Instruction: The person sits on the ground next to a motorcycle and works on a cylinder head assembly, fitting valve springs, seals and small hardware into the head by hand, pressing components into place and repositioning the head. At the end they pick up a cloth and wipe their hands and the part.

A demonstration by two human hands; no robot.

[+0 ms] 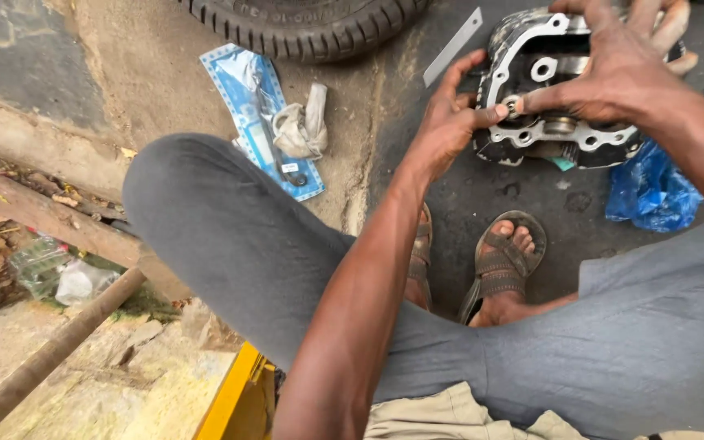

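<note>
On the ground by a tyre [307, 28], both hands grip an engine head [543, 90]: left hand [450, 122] pinching its edge, right hand [613, 65] clasped over the top.

My left hand [448, 122] reaching up from lower centre, forearm long and straight, wrist slightly bent back. Thumb and forefinger pinched close together, tips pointing right, other fingers curled behind. My right hand [613, 69] coming in from right edge, forearm slanting down across frame, palm down, fingers spread and curved, forefinger tip stretched left to meet left fingertips. Both hands near each other, fingertips almost touching
</note>
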